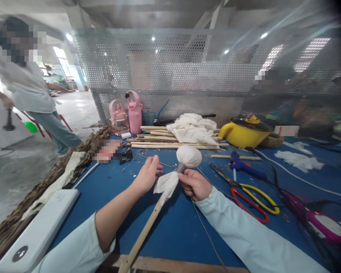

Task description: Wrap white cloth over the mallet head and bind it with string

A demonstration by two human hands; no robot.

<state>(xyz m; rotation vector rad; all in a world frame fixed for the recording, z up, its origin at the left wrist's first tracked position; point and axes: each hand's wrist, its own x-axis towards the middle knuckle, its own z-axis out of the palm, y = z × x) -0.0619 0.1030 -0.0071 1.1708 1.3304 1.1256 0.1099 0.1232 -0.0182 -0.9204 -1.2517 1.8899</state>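
Observation:
In the head view, a wooden stick (146,231) rises from the table's front edge. A round white cloth-covered ball (189,156) tops it. Below the ball a grey band (181,167) circles the neck, and a loose white cloth flap (166,183) hangs down the stick. My right hand (197,184) is closed around the neck at the band, thumb and fingers pinching it. To the left of the cloth, my left hand (147,175) has loosely bent, parted fingers with nothing visible in them. A thin wire (206,227) runs down the table beside the stick.
Scissors (244,193), a blue glue gun (246,167) and cords lie right. Behind are wooden sticks (156,145), crumpled white cloth (194,129), a yellow pot (246,132) and a pink bottle (135,117). A white power bank (42,227) lies left; a person (36,87) stands beyond.

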